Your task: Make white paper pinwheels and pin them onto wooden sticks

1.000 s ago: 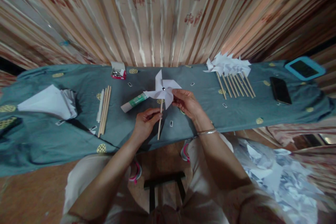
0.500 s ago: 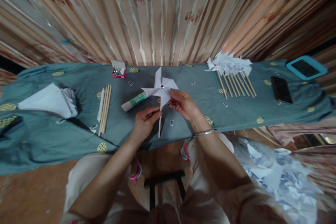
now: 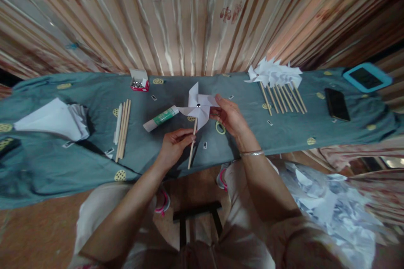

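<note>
A white paper pinwheel (image 3: 195,100) with a shiny pin at its centre is held over the middle of the cloth, slightly tilted. My left hand (image 3: 173,146) pinches its wooden stick (image 3: 191,151) below the blades. At the tip of the right-hand blade is my right hand (image 3: 231,117), thumb on top and fingers curled beneath, closed on the paper. Just left of the pinwheel lies a green and white glue stick (image 3: 161,118). Loose wooden sticks (image 3: 123,130) lie further left, with a white stick-like piece (image 3: 118,124) alongside.
Finished pinwheels (image 3: 274,75) lie overlapped at the back right, near a black phone (image 3: 337,104) and a blue-framed tablet (image 3: 368,77). Folded white paper (image 3: 50,122) is stacked at left. A small red box of pins (image 3: 139,84) stands behind. A bag of paper pieces (image 3: 334,210) is below right.
My right hand has moved from the lower right blade out to the tip of the right blade. The pinwheel has shifted slightly right and its stick leans more; my left hand keeps its grip.
</note>
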